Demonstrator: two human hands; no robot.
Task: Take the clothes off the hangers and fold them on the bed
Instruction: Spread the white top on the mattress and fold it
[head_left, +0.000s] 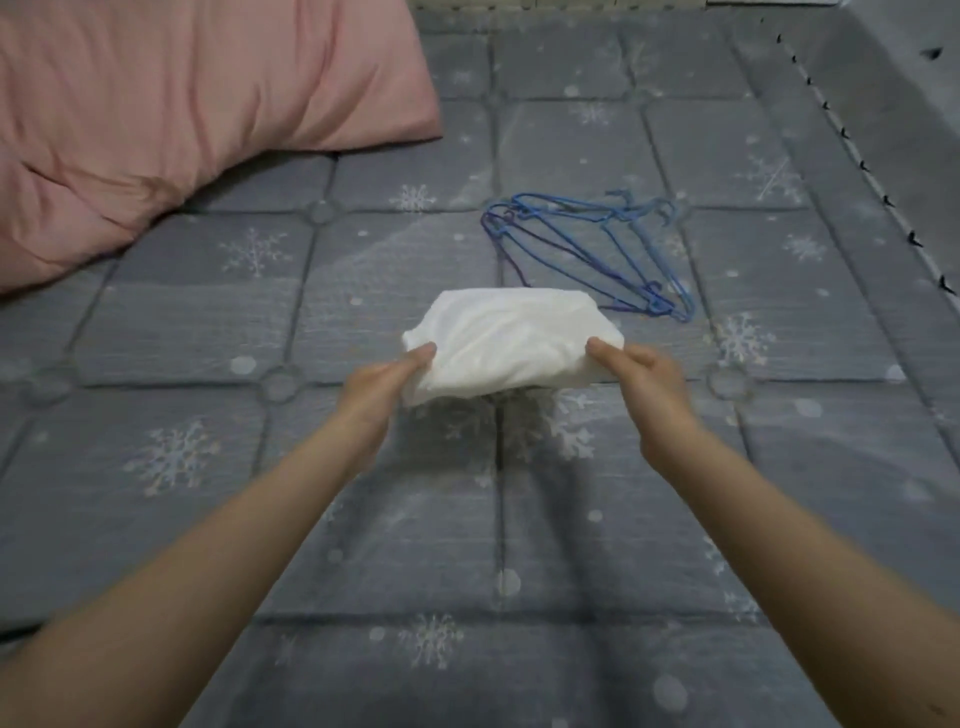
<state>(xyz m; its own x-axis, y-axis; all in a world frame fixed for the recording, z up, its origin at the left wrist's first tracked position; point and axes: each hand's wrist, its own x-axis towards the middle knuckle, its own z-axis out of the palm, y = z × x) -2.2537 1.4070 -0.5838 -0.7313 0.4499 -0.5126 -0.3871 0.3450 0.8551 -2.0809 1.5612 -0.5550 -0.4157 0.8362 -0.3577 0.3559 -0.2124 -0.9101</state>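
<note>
Centrally, a folded white garment (506, 343) is held above the bed (156, 364), lifted clear of the grey snowflake sheet, with a shadow cast below it. Its left end is pinched by the left hand (387, 387), thumb on top and fingers curled underneath; its right end is gripped the same way by the right hand (644, 379). Both hands are closed on the cloth.

Open sheet is seen all round the bundle: wide bare room toward the camera and to the left, less to the right. The bed's right edge is marked by a raised grey border (883, 130) with a stitched seam, well apart from the hands.

A pile of blue wire hangers (587, 249) lies flat just beyond the garment, to its right, empty of clothes; whether bundle and hangers overlap cannot be told. A pink pillow (182, 119) fills the far left corner, well apart from the hands. Nothing else is seen on the sheet near the arms.
</note>
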